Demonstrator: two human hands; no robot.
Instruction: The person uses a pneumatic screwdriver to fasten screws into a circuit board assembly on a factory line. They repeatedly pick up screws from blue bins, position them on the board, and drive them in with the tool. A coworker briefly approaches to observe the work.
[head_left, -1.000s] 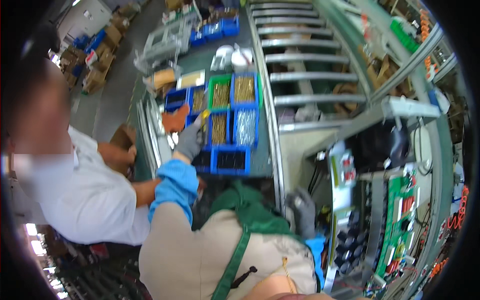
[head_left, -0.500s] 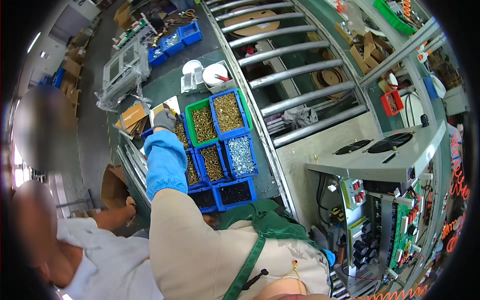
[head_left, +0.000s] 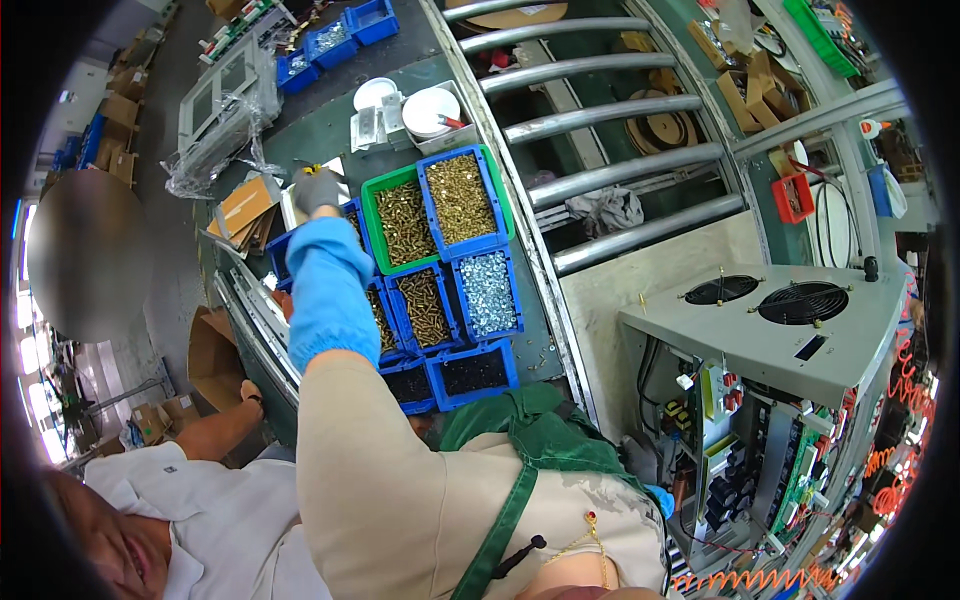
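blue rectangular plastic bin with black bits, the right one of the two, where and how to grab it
Likely pinch the right-end rim of this blue rectangular plastic bin, coming from the right: that side looks free, while blue plastic bins crowd its far and left sides.

Screw bins (head_left: 473, 245) stand packed together on the surface (head_left: 310, 128), L of the roller conveyor (head_left: 600, 114), w/ a tub (head_left: 428, 108) just behind. Our L hand (head_left: 318, 190) is at the bins' far L corner, cardboard pieces (head_left: 243, 212) to its L, a frame (head_left: 225, 90) farther back. Nr. R, a housing (head_left: 760, 345) w/ fans on top stands before the rollers, our R hand (head_left: 641, 456) beside it, mostly hidden. Far L, a co-worker's hand (head_left: 250, 391) is at an open carton (head_left: 215, 360).
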